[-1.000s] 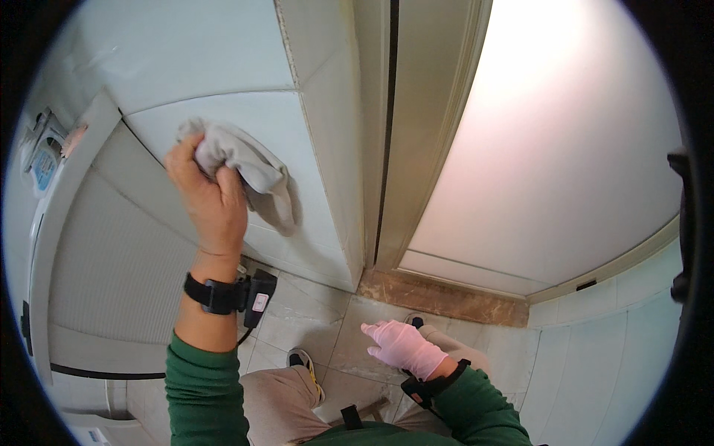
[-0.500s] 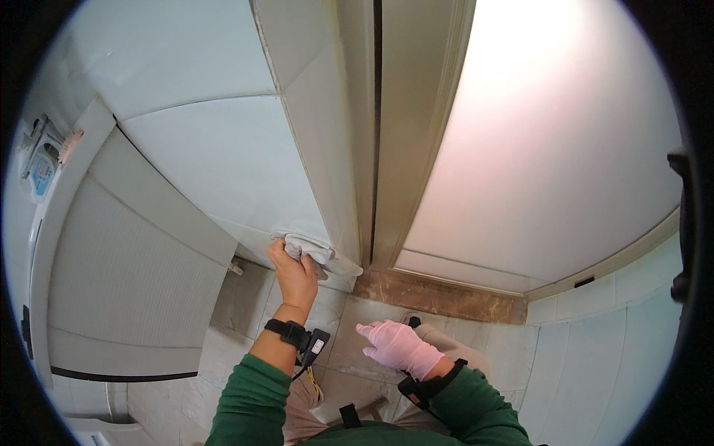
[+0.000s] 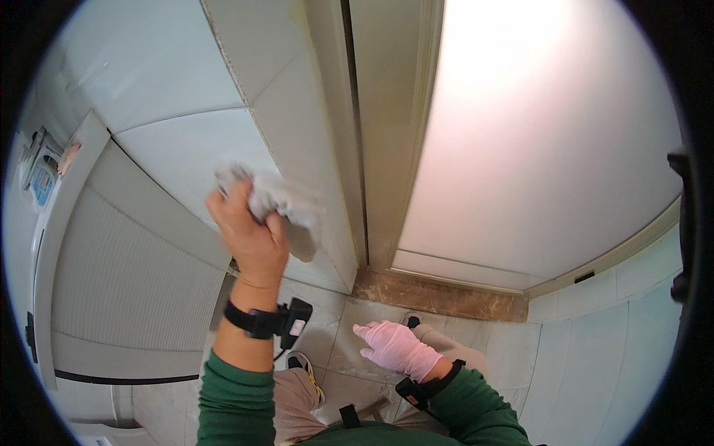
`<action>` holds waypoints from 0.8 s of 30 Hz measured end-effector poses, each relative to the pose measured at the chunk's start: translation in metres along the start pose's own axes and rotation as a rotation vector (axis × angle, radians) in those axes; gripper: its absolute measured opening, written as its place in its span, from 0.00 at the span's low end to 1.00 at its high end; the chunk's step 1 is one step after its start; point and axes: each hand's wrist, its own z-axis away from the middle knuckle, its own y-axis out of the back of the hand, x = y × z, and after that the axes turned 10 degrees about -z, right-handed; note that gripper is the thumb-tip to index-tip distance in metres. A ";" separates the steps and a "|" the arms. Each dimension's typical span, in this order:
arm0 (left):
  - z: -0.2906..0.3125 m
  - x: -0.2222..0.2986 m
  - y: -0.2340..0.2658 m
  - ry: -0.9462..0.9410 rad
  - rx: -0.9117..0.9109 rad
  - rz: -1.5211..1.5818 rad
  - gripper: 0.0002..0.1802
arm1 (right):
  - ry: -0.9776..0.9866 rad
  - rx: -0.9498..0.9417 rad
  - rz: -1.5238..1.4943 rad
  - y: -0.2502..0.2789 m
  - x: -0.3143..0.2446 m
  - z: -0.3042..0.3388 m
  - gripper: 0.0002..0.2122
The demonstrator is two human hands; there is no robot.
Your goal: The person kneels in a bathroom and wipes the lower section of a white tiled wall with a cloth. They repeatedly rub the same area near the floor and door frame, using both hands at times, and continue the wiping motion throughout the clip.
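A bare left hand (image 3: 249,234) is closed around a crumpled grey cloth (image 3: 277,199), pressing it against a pale tiled wall (image 3: 186,149) above the forearm. A black wrist device (image 3: 268,322) sits below that hand. The right hand (image 3: 394,346), in a pink glove, hangs open and empty, low and well apart from the cloth, over a beige tiled floor (image 3: 349,349). Right of the cloth stands a frosted glass door (image 3: 535,149).
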 end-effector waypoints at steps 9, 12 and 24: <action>0.168 -0.038 -0.012 0.525 -1.018 -0.007 0.23 | -0.068 0.066 -0.047 0.001 0.007 -0.005 0.23; 0.203 -0.028 0.012 0.659 -1.102 0.156 0.25 | -0.040 0.237 -0.137 -0.001 0.014 -0.005 0.24; 0.120 0.056 0.112 1.406 -0.843 1.325 0.19 | 0.178 0.831 -1.310 0.030 -0.009 0.023 0.22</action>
